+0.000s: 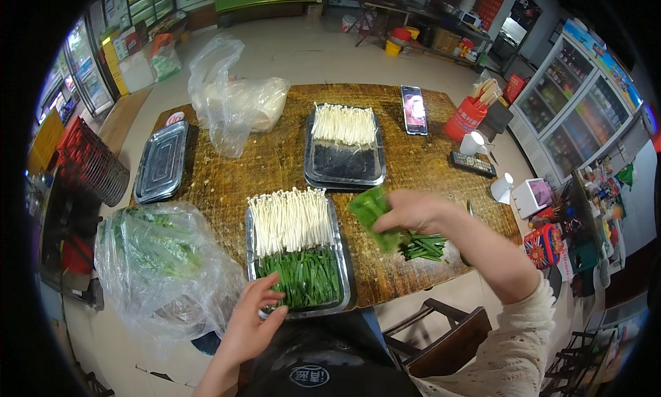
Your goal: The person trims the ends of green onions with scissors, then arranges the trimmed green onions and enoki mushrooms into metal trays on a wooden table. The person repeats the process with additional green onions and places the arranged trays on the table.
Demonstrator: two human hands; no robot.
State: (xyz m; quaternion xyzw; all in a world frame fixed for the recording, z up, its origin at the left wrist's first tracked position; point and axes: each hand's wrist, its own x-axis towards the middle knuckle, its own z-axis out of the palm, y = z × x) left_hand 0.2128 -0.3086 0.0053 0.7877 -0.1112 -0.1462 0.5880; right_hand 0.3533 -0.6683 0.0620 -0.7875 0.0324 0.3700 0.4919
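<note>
In my right hand [415, 211] is a blurred bunch of cut garlic chives [369, 209], raised over the table right of the near tray. A small pile of cut chives [424, 247] lies under that wrist. My left hand [253, 317] is at the near left corner of the clear-rimmed plastic tray [345, 281], fingers apart, fingertips beside the chives; whether they touch is unclear. White enoki mushrooms [290, 221] fill that tray's far half, and green garlic chives [304, 278] its near half. Farther back, a stacked black tray [343, 164] bears enoki mushrooms [344, 124] on its far half.
Plastic bags, one with greens [155, 247] and one with pale contents [248, 102], flank the trays on the left. Stacked trays [162, 162] lie at the left edge. A phone [414, 110], a remote control [472, 164] and paper cups [502, 188] are right. A wooden chair [449, 343] stands close by.
</note>
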